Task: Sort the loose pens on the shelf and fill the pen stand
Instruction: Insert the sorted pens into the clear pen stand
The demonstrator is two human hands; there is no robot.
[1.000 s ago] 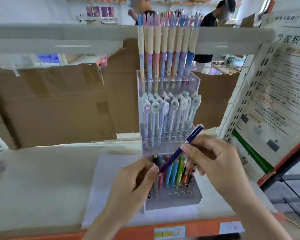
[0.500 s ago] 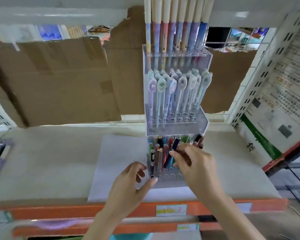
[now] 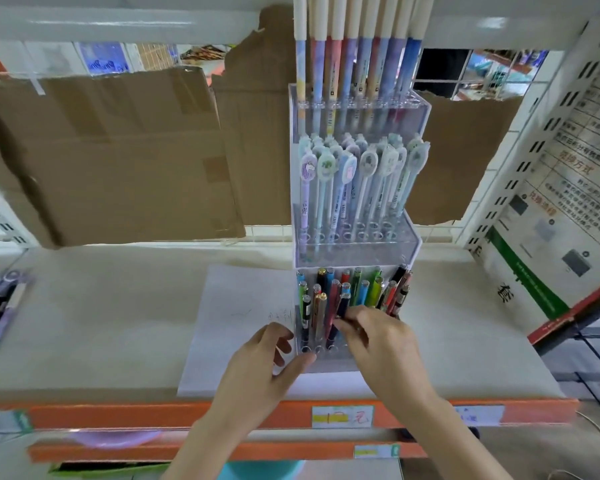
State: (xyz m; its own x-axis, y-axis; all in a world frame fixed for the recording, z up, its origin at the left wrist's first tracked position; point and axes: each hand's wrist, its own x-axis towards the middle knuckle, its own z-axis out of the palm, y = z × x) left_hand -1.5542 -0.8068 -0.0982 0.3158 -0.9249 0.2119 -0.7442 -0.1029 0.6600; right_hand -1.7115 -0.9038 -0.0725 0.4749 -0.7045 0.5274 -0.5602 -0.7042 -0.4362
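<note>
A person stands at a shop shelf (image 3: 84, 327), looking down at a clear, three-tiered pen stand (image 3: 355, 251) that sits on a white sheet of paper (image 3: 236, 327). The top and middle tiers hold upright rows of pastel pens; the bottom tier holds mixed coloured pens standing in holes. The right hand (image 3: 381, 341) pinches a dark blue pen (image 3: 341, 306) between fingertips and thumb, its lower end down among the front holes of the bottom tier. The left hand (image 3: 260, 365) holds nothing: its fingers are loosely spread and its thumb rests against the stand's lower left front corner, apparently steadying it. The step in hand looks like seating this pen in a hole. Next would likely be pushing it straight down until it stands on its own, letting go without knocking its close neighbours, then reaching for another loose pen. At the far left edge of the shelf lie more packaged pens (image 3: 0, 306), too blurred to describe.
</note>
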